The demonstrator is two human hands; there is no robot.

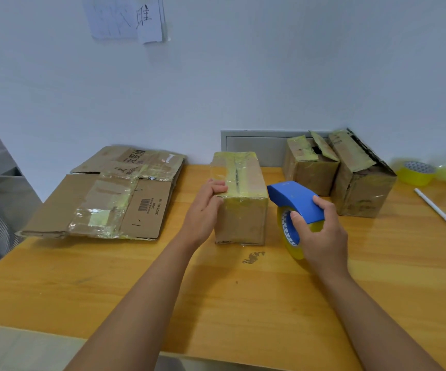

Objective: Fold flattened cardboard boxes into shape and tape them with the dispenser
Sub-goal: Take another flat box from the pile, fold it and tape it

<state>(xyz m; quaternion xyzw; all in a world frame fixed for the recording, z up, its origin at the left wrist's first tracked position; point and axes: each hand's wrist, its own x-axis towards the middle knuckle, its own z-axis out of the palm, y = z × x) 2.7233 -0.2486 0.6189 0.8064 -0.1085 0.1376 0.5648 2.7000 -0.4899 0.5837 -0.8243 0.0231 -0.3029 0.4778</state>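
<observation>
At centre of the surface [136,290]: folded box [239,199] stands upright, top seam already taped. Left hand [203,210] steadies its left side, fingers straight against the cardboard. Right hand [321,231] grips the blue tape dispenser [294,207] just right of the box, fingers curled round it. Likely next: tape the remaining edges. Keep the box pinned, pull the tape taut, press flat along the seam.

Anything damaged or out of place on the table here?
Yes. The small box at the back has torn, lifted top flaps, and the tall box beside it gapes open along its top edge. A dark scuff marks the table.
</observation>
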